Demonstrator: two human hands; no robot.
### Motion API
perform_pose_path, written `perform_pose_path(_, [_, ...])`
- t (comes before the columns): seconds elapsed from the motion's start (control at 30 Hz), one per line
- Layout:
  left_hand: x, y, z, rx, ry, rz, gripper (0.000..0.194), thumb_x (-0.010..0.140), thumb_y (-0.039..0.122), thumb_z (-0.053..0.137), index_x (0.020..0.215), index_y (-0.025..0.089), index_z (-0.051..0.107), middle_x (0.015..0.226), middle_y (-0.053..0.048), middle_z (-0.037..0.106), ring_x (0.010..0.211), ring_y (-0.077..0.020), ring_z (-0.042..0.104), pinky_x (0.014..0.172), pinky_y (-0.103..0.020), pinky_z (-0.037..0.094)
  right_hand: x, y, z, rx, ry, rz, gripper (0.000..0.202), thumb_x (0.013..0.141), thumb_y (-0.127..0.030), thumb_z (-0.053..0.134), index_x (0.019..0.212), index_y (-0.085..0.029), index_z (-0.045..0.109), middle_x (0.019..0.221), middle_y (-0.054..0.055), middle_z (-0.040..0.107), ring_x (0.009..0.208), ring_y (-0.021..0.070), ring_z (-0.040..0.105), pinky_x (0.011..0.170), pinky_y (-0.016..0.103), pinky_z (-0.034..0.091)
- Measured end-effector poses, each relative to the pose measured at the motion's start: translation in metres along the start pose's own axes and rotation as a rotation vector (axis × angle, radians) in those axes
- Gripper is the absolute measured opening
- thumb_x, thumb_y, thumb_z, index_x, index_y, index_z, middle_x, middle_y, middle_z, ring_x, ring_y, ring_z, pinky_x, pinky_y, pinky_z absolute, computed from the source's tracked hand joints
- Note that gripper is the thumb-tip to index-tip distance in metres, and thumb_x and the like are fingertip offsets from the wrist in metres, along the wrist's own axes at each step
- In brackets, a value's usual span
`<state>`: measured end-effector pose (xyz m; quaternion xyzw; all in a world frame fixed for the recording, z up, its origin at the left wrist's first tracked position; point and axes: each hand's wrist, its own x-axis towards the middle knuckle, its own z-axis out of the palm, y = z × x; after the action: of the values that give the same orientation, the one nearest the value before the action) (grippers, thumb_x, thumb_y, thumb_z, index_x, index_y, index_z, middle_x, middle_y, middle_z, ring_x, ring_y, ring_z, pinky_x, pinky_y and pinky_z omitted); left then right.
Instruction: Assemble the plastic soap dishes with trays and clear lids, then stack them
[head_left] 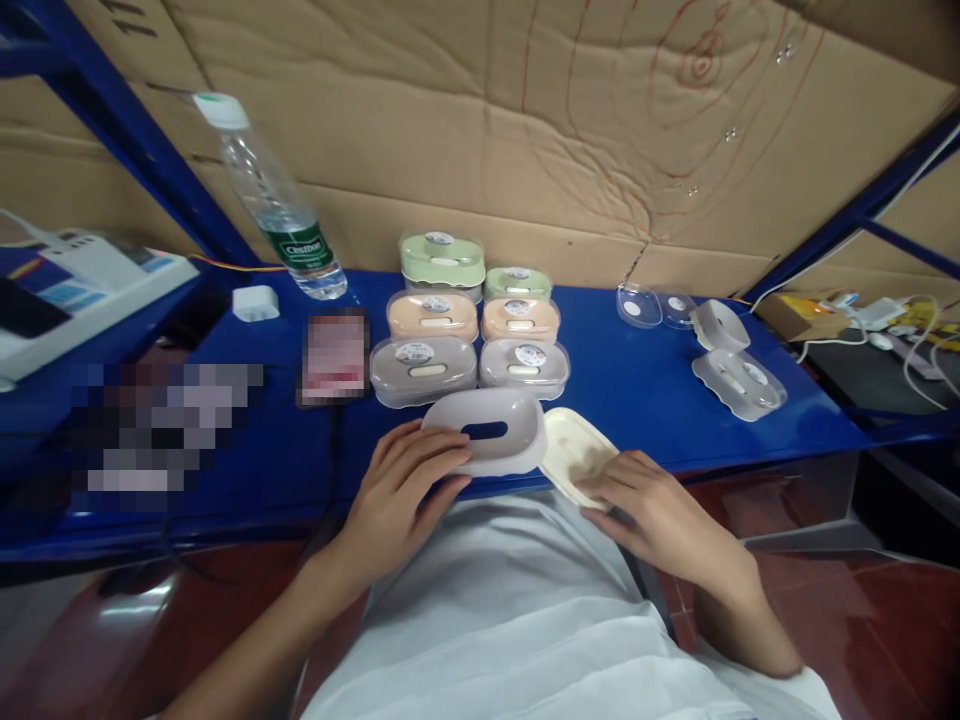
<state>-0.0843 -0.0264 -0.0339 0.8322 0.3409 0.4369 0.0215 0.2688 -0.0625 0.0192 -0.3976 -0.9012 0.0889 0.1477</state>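
My left hand [416, 470] grips the left end of a pale grey oval soap dish body [517, 425] with a slot through its floor. Its thumb lies below the rim and its fingers reach over the edge. At the right, my right hand [645, 505] pinches a cream oval tray [574, 445] by its near edge, thumb underneath. The tray's far left edge lies close beside the grey dish; I cannot tell whether they touch. Just behind stand lidded grey soap dishes [427, 370], then peach ones [431, 315] and green ones [442, 258].
On the blue table [615, 400], clear lids [639, 306] and grey dishes [739, 383] lie at the right. A water bottle [300, 245], a white charger [255, 303] and a blurred-out flat item [335, 355] are at the left. A cardboard wall [420, 120] closes the back.
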Motion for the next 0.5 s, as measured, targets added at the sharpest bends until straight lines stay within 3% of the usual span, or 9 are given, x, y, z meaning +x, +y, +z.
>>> perform_pose_path(0.17, [-0.002,0.0,0.001,0.001,-0.021,0.011,0.026,0.107,0.017,0.07,0.132,0.025,0.065,0.129,-0.008,0.081,0.122,-0.0233,0.076,0.12,-0.049,0.052,0.026,-0.008,0.004,0.062,-0.047,-0.148,0.024,0.113,-0.031,0.063,0.13,-0.025,0.078,0.11,0.008,0.079,0.108,0.0252,0.076,0.104,0.047,0.06])
perform_pose_path(0.33, [0.001,0.001,-0.004,0.042,-0.012,0.0,0.026,0.107,0.016,0.07,0.13,0.026,0.066,0.128,-0.006,0.082,0.12,-0.0233,0.077,0.117,-0.047,0.052,0.063,0.0,0.024,0.017,0.06,-0.223,0.025,0.114,-0.027,0.059,0.129,-0.022,0.079,0.119,0.011,0.08,0.118,0.0261,0.075,0.103,0.045,0.062])
perform_pose_path(0.43, [0.002,0.001,-0.006,0.081,0.003,-0.017,0.025,0.106,0.016,0.071,0.129,0.026,0.067,0.126,-0.006,0.082,0.117,-0.0241,0.077,0.113,-0.047,0.052,0.063,0.005,0.026,0.044,0.153,-0.224,0.025,0.113,-0.026,0.062,0.131,-0.026,0.079,0.135,0.01,0.078,0.134,0.0275,0.071,0.114,0.048,0.06])
perform_pose_path(0.5, [0.002,0.003,-0.006,0.095,-0.014,-0.012,0.024,0.107,0.017,0.071,0.129,0.026,0.067,0.124,-0.006,0.082,0.115,-0.0239,0.078,0.112,-0.046,0.051,0.057,0.014,0.019,0.075,0.192,-0.206,0.025,0.112,-0.027,0.063,0.133,-0.028,0.078,0.135,0.008,0.079,0.133,0.0268,0.073,0.115,0.049,0.06])
